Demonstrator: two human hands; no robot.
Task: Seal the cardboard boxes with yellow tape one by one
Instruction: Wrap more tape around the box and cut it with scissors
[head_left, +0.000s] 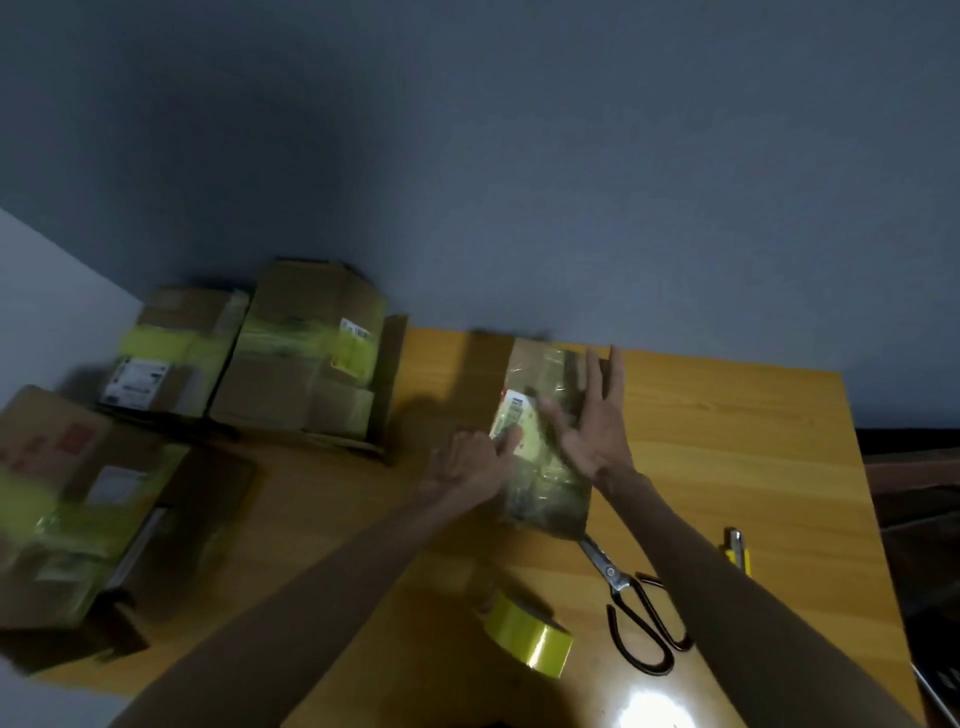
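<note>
One roll of yellow tape (530, 636) sits closest, standing on its edge on the wooden desk (727, 441). Just to its right is a pair of scissors (639, 613) with black loop handles, blades pointing away and the tips right at the near corner of the box being worked on. Further right, near the desk edge, there's a small yellow utility knife (737, 551), partly behind the right forearm.

Off on the near left is a big cardboard box (78, 509) with yellow tape across it and a white label, pretty blurry.

Mid-desk is the small box (545, 431), already covered in shiny tape with a label on top. The left hand (467, 462) has its knuckles bent and one fingertip down on that label; too much motion blur to say if it's pinching anything, so can't tell on that one. The right hand (592, 421) is flat and spread, fingers straight, lying over the box top.

Further back on the left are two more taped boxes side by side, a smaller one (171, 353) and a taller one (306, 358), both up against the grey wall (519, 156)
</note>
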